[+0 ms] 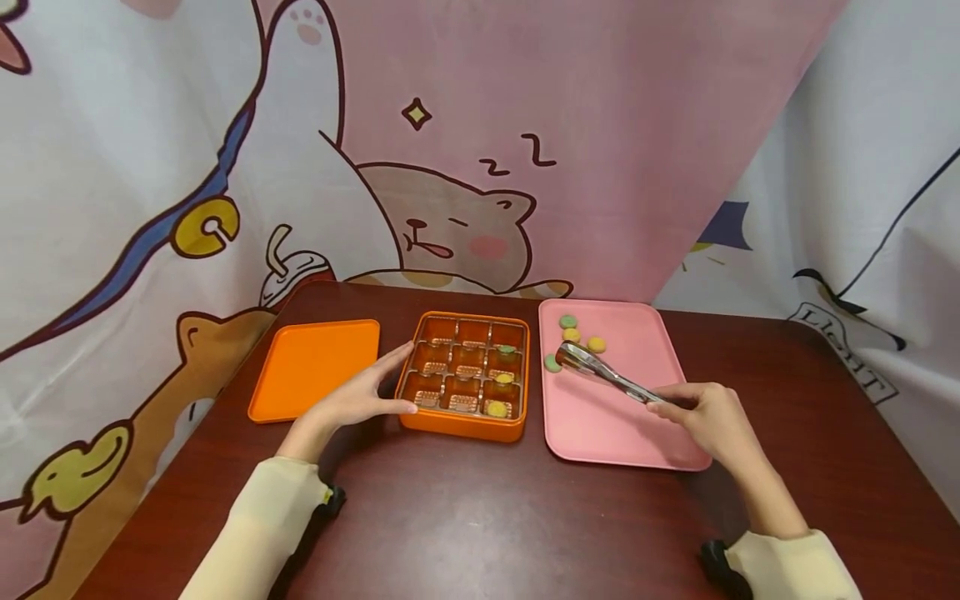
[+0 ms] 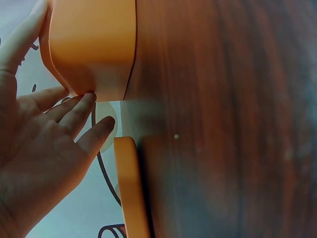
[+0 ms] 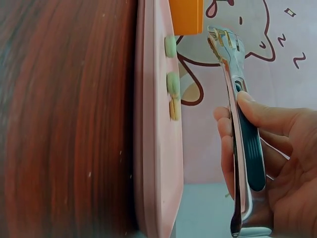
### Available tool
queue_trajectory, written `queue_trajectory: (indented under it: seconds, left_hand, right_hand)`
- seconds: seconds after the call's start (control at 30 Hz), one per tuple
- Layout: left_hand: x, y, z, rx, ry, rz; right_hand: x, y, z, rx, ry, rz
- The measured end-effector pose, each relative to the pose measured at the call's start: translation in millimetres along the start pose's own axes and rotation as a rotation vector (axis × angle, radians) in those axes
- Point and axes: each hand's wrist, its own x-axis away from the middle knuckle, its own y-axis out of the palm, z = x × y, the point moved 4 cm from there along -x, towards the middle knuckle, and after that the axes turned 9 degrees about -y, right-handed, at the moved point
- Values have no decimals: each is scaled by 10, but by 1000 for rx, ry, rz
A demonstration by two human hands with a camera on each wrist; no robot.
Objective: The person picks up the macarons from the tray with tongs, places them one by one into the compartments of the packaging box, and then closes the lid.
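Observation:
My left hand (image 1: 352, 398) touches the left side of an orange box (image 1: 465, 425), its thumb by the front corner and its fingers along the side wall. A clear divided insert fills the box. In its right column lie a green macaron (image 1: 507, 349) and two yellow ones, the front one (image 1: 497, 409) nearest me. My right hand (image 1: 708, 412) grips metal tongs (image 1: 618, 382) with dark handle inlays (image 3: 251, 153). The tongs' head hangs over the pink tray (image 1: 622, 429), beside green macarons (image 1: 552, 363) and yellow macarons (image 1: 596, 344). The right wrist view shows the tongs raised above the tray.
An orange lid (image 1: 315, 367) lies flat to the left of the box. All of it stands on a dark brown wooden table (image 1: 465, 517). Behind hangs a curtain (image 1: 637, 150) with cartoon animals, close to the table's far edge.

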Motion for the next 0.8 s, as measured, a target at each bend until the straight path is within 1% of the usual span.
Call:
queue_trajectory:
  seconds: [0.13,0.4,0.8]
  left_hand:
    - [3,1,16,6,-5,2]
    - [-13,-15,3,2,-4,2]
    - [-22,-13,-10,-4,0,0]
  right_hand:
    - [-28,30,-70,-17,-27,1]
    - [-102,116,-208,-67,-71,7]
    - [-188,249,-392,-124,-53,-55]
